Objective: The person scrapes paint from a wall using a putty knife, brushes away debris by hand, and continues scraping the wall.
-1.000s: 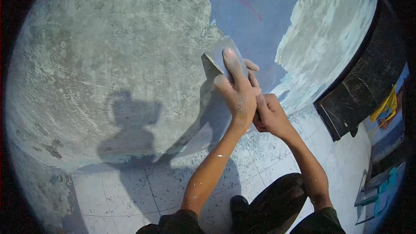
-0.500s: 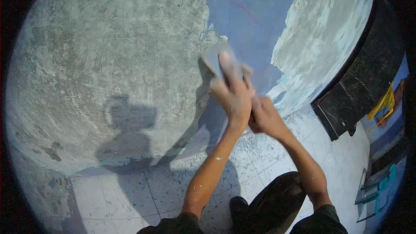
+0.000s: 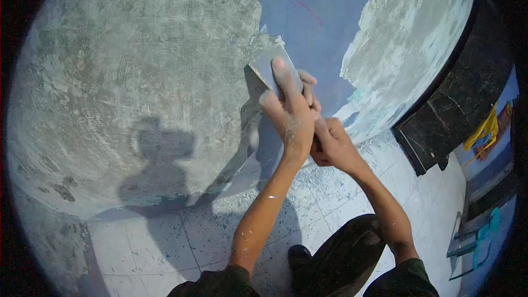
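Observation:
A flat grey scraper (image 3: 268,65) lies against the wall (image 3: 165,60), its front edge at the border between bare grey plaster and blue paint (image 3: 308,27). My left hand (image 3: 294,115) is wrapped round the scraper, one finger stretched along the blade. Just below and to the right, my right hand (image 3: 336,146) is closed near the base of my left hand; its fingers seem to grip the scraper's handle, which is mostly hidden. A loose flake of paint (image 3: 280,40) sticks up at the blade's tip.
White floor tiles (image 3: 220,242) strewn with paint chips lie below the wall. A dark panel (image 3: 445,115) leans at the right, beside a yellow cloth (image 3: 487,129) and a teal metal frame (image 3: 478,242). My leg and shoe show at the bottom.
The scraper and both hands look sharper and sit slightly further left in view. The whole scene has shifted a little left. The grip looks the same.

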A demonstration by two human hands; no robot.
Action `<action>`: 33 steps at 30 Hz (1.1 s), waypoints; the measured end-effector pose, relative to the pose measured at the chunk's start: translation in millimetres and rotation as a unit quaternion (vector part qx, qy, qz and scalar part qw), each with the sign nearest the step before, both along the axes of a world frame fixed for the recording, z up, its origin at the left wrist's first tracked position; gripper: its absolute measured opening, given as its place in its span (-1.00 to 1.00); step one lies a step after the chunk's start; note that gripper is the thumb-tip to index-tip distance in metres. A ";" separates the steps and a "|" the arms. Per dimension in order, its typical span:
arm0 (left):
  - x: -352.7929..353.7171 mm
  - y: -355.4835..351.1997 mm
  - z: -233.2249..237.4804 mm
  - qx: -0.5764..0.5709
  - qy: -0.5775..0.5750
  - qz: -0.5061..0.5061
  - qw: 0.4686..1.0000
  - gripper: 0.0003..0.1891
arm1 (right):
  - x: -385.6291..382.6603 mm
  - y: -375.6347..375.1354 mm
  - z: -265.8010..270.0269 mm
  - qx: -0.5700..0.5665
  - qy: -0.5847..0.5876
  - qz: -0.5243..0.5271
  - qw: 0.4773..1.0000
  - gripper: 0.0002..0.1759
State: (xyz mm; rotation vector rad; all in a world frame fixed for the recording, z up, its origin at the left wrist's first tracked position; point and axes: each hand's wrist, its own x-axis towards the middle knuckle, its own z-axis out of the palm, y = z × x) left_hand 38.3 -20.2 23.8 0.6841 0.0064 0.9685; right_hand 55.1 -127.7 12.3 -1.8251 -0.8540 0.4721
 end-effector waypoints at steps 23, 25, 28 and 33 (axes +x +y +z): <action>-1.4 7.8 24.5 0.127 0.044 0.088 0.987 -0.33 | 1.5 6.0 -2.1 0.088 -0.091 -0.017 0.992 -0.27; -5.9 14.5 42.2 0.139 0.030 0.072 0.987 -0.34 | -0.4 8.5 3.9 0.084 -0.074 -0.025 0.993 -0.26; 1.3 2.9 -4.0 0.092 0.084 0.108 0.986 -0.37 | 7.3 1.7 -29.2 0.061 -0.088 0.002 0.994 -0.25; -2.0 2.2 -18.4 0.084 0.097 0.096 0.987 -0.37 | 7.7 -1.2 -41.6 0.056 -0.007 0.004 0.998 -0.26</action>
